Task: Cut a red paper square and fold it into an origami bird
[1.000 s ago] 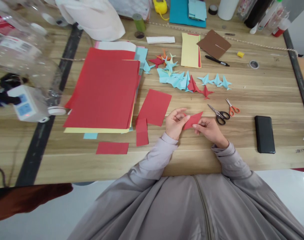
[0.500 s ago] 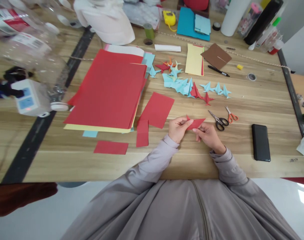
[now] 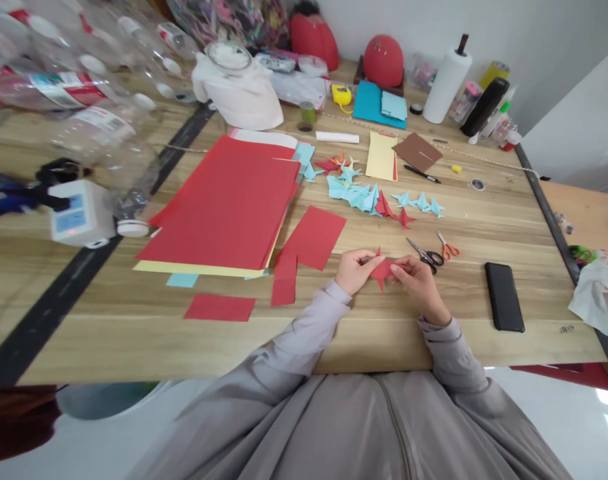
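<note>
A small red folded paper [image 3: 381,269] is pinched between my two hands near the table's front edge, its points sticking up and down. My left hand [image 3: 355,270] grips its left side between thumb and fingers. On the other side, my right hand [image 3: 418,281] holds the right part at the fingertips. Just beyond the right hand lie black-handled scissors [image 3: 427,254] and orange-handled scissors [image 3: 449,248]. Farther back are folded light-blue paper figures [image 3: 359,195] and a red folded figure [image 3: 405,217]. Left of my hands lies a red paper sheet [image 3: 317,237].
A stack of large red sheets [image 3: 224,207] covers the left middle. Red strips [image 3: 220,307] lie in front of it. A black phone [image 3: 505,297] is at the right. Plastic bottles [image 3: 59,90] and a white box [image 3: 81,212] stand left; a paper roll [image 3: 448,85] stands behind.
The red folded paper has turned in my fingers, so points now stick up and down instead of sideways. The view has tilted up, showing more of the table's back.
</note>
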